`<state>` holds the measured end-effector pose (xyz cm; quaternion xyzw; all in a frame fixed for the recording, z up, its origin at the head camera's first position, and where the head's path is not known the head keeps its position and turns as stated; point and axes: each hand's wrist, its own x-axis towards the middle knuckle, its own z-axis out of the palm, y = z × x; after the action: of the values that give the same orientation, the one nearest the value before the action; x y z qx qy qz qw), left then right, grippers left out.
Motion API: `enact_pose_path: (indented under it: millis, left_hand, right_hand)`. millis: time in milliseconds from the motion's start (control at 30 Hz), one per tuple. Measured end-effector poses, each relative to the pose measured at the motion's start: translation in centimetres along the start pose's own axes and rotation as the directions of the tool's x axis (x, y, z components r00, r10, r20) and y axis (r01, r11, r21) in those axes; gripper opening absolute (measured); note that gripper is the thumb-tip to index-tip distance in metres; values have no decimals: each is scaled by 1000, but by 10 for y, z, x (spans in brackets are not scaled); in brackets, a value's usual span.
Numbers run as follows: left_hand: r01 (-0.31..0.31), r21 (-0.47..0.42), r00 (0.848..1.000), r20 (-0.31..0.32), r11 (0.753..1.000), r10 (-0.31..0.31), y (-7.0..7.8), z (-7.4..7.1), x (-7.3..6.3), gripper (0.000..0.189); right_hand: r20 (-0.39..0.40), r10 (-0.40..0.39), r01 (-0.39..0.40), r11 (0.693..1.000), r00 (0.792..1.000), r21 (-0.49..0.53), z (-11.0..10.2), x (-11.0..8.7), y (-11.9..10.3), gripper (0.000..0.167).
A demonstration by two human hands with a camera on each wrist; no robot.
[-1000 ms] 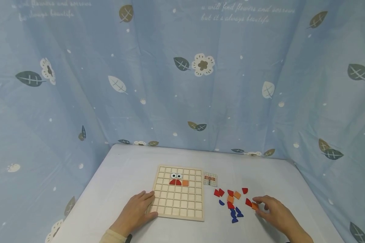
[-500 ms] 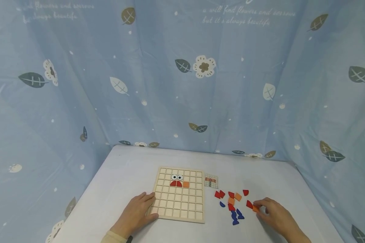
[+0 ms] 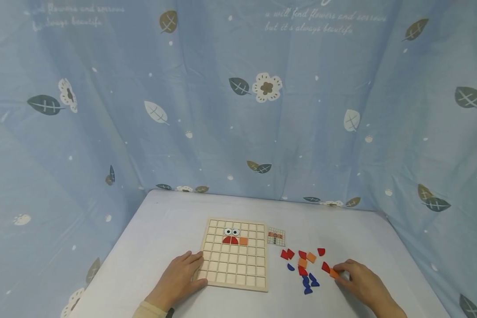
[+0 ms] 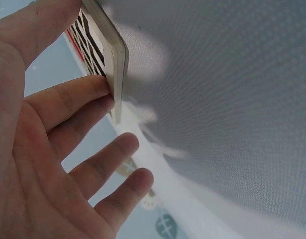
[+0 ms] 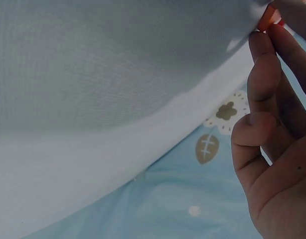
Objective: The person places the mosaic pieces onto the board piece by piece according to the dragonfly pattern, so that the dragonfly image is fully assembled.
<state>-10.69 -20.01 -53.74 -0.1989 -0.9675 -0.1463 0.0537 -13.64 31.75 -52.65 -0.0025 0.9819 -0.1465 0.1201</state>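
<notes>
A wooden grid board (image 3: pixel 234 267) lies on the table. My left hand (image 3: pixel 179 279) touches its near left corner, fingers at the left edge and thumb at the near edge. In the left wrist view the fingers (image 4: pixel 95 169) are spread and only slightly bent, some of them off the board (image 4: pixel 115 55). Two eye tiles (image 3: pixel 232 232), two red quarter-round tiles (image 3: pixel 230 240) and an orange square tile (image 3: pixel 244 241) sit on the grid. My right hand (image 3: pixel 361 282) pinches another orange square tile (image 3: pixel 334 273) between thumb and fingers, beside a red quarter-round tile (image 3: pixel 325 267).
Beside the board's right edge lies a small pattern card (image 3: pixel 276 236). Loose red (image 3: pixel 302 255), orange (image 3: pixel 311 257) and blue tiles (image 3: pixel 306 282) are scattered between the board and my right hand. A blue printed curtain (image 3: pixel 206 132) surrounds the table (image 3: pixel 175 212).
The head view has shifted a little. Both hands stay in about the same places, the right one still at the orange square tile.
</notes>
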Motion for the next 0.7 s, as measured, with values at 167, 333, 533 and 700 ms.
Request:
enact_pose_path:
  millis: [167, 333, 533, 700]
  left_hand:
    - [13, 0, 1000, 7, 1000, -13, 0, 1, 0, 66]
    - [17, 8, 1000, 11, 1000, -17, 0, 2, 1, 66]
    - [12, 1, 1000, 9, 1000, -12, 0, 0, 1, 65]
    - [2, 7, 1000, 3, 1000, -2, 1, 0, 1, 65]
  right_hand:
    - [5, 0, 0, 1000, 1000, 3, 0, 2, 0, 26]
    - [10, -8, 8, 1000, 1000, 8, 1, 3, 1, 23]
    - [3, -19, 19, 1000, 1000, 10, 1, 4, 2, 21]
    - [-6, -36, 36, 999, 999, 4, 1, 4, 2, 20]
